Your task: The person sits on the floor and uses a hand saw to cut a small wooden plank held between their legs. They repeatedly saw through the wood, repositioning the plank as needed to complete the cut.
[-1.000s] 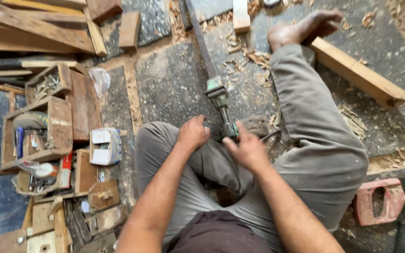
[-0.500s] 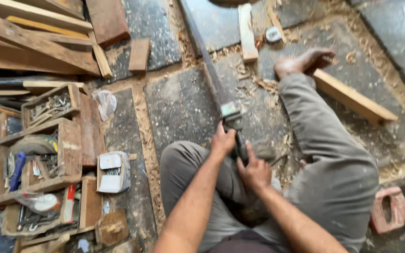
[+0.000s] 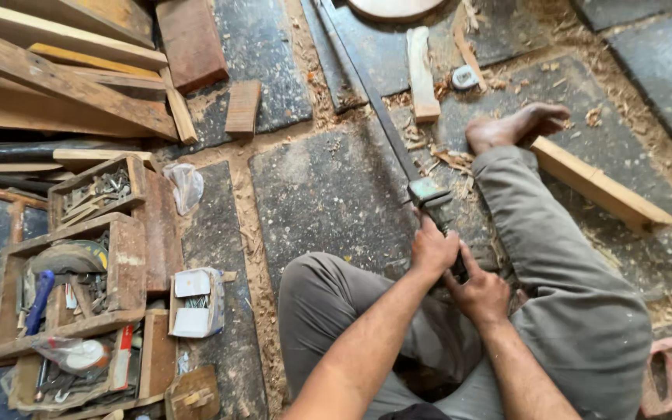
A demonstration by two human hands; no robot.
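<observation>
A long dark metal bar clamp with a green-grey sliding head (image 3: 428, 191) is laid across the dark stone slab floor (image 3: 328, 194), running from between the person's knees up towards the top of the view. The left hand (image 3: 432, 250) is closed around the near part of the clamp, just below the green-grey head, with its fingers wrapped over the bar. The right hand (image 3: 482, 294) is set just beside it, lower down, and is curled over the handle end of the same tool; how tightly it is gripped cannot be told, since the handle is hidden under the palm. The two hands are touching or nearly touching.

The person is seated on the floor in grey trousers (image 3: 577, 280), with the bare right foot (image 3: 516, 126) stretched out and rested against a pale wooden batten (image 3: 599, 185). Sawdust and wood shavings are scattered around the clamp. A short pale wood offcut (image 3: 421, 74) and a small round tape measure (image 3: 464, 76) are seen well beyond the clamp head.

To the left, an open wooden toolbox with several compartments (image 3: 71, 272) is filled with small tools, and a small white cardboard box of nails (image 3: 196, 303) is placed just beside it. Stacked timber planks (image 3: 64, 70) are piled at the upper left, and a red brick-like block (image 3: 666, 377) is seen at the lower right.
</observation>
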